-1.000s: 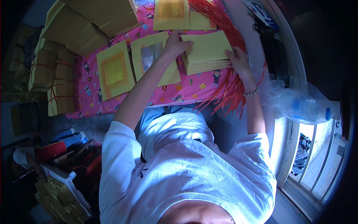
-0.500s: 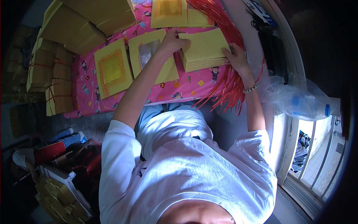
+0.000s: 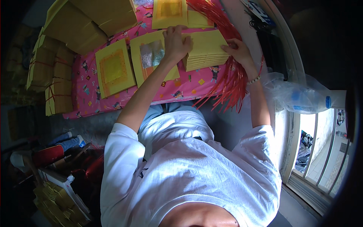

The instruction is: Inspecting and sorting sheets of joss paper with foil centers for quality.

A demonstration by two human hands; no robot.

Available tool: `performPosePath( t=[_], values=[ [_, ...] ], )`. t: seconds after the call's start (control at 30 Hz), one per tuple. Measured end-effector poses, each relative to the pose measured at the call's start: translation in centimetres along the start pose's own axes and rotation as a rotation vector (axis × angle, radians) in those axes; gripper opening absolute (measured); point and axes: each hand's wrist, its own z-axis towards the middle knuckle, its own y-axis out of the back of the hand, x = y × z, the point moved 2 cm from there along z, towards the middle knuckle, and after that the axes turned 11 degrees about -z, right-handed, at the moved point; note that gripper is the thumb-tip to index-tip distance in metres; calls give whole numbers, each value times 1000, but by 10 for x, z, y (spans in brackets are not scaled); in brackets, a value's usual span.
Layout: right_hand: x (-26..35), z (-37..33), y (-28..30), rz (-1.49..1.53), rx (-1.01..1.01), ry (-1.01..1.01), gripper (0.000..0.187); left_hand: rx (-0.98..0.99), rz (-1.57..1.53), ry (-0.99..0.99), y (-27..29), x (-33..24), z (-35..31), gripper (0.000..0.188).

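A stack of folded yellow paper (image 3: 207,42) lies on the pink patterned cover, its layered folded edges facing me. At its left side is my left hand (image 3: 176,44), fingers bent and thumb apart, with the thumb by the stack's edge. My right hand (image 3: 241,53), with a beaded bracelet on the wrist, grips the stack's right edge. Left of the stack lie yellow sheets with a silver foil square (image 3: 152,54), partly under my left hand and forearm. Further left is another pile of yellow sheets with a gold square (image 3: 114,69).
Red plastic strips (image 3: 230,85) hang over the right edge of the pink-covered table (image 3: 159,94). Tied paper bundles (image 3: 60,75) stand at the left, large folded paper (image 3: 94,19) behind them. A clear plastic bag (image 3: 306,96) is by the barred window (image 3: 321,151).
My left hand has shifted slightly left, its fingers now over the foil sheets' far edge. The stack's front edges look more spread, and my right hand has moved slightly up its right side.
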Motion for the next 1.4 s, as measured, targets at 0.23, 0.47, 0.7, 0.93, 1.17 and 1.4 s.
performPosePath(
  t=[0.23, 0.47, 0.7, 0.93, 1.17, 1.4],
  values=[
    [0, 2, 2, 193, 1, 31, 48, 23, -221, -256, 26, -33, -22, 10],
    [4, 6, 13, 234, -115, 77, 47, 16, -250, -205, 48, -36, -32, 21],
    [72, -30, 11, 262, -316, 402, 28, -104, -193, -233, 105, -17, -80, 23],
    [173, -78, -71, 107, -47, 712, 21, -76, 29, 59, 191, 46, -159, 28],
    [223, -74, -175, -158, 126, 870, 32, 7, 233, 175, 242, 82, -179, 45],
    [245, -59, -216, -346, 219, 923, 58, 3, 41, 333, 255, 98, -186, 61]
  ],
)
